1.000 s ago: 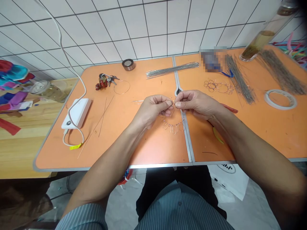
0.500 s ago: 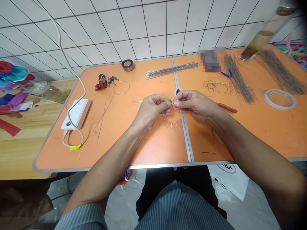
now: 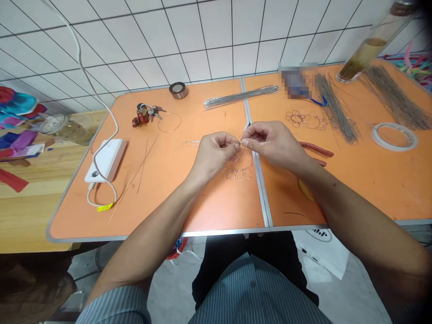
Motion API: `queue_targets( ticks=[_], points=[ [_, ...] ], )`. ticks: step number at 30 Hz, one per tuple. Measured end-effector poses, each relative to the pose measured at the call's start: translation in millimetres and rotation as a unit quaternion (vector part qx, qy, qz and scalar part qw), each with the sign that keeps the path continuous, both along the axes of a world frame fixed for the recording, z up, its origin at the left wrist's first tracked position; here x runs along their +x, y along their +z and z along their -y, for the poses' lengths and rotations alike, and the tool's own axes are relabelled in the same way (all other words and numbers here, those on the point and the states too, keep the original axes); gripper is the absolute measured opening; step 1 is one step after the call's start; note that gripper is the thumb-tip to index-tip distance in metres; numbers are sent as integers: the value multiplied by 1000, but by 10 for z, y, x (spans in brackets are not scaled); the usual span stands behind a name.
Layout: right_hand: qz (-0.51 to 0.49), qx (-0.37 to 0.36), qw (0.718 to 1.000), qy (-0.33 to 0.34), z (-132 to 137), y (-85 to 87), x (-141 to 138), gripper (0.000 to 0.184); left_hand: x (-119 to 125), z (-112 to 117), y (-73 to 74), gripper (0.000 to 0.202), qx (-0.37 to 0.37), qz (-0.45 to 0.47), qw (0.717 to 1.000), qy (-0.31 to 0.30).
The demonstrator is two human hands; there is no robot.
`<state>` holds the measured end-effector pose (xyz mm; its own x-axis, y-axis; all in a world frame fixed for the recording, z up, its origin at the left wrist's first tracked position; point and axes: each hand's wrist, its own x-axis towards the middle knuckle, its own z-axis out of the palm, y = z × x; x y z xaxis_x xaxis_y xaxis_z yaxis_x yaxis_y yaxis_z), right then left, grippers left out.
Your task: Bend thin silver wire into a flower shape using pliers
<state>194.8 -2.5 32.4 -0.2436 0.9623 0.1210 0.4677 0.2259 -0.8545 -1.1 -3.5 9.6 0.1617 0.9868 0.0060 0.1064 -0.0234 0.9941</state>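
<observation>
My left hand point(image 3: 214, 155) and my right hand point(image 3: 270, 143) meet over the middle of the orange table point(image 3: 189, 202), fingertips pinched together on a thin wire piece point(image 3: 239, 172). The piece is a ring with several small loops hanging below my fingers, just above the table top. Both hands are closed on it, thumbs against forefingers. A straight wire end sticks out to the left of my left hand.
Bundles of straight wires point(image 3: 239, 96) lie at the back, more bundles point(image 3: 335, 112) to the right. A finished looped wire piece point(image 3: 303, 119), red-handled pliers point(image 3: 317, 150), tape rolls point(image 3: 393, 136) point(image 3: 178, 90), keys point(image 3: 145, 114), a white power bank point(image 3: 106, 158) with cable, and a glass bottle point(image 3: 364, 51) are around.
Both hands rose slightly and shifted a little left; the looped wire piece turned and now hangs closer under my left hand.
</observation>
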Motion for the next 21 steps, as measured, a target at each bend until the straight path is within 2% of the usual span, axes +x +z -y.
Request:
queue_targets(
  ticks=[4,10,17,21],
  points=[
    [15,14,1000,-2,-15,-56,-14,7,25,21,12,8,11,-11,1000,3],
    [-9,-18,1000,-3,-45,-55,-9,5,27,45,28,8,24,-2,1000,10],
    [4,-9,1000,8,-32,-29,24,7,-41,-24,10,13,-38,38,998,-44],
    [4,-7,1000,-15,-28,-55,-2,6,-30,-34,-38,16,-25,38,998,-45]
  ],
)
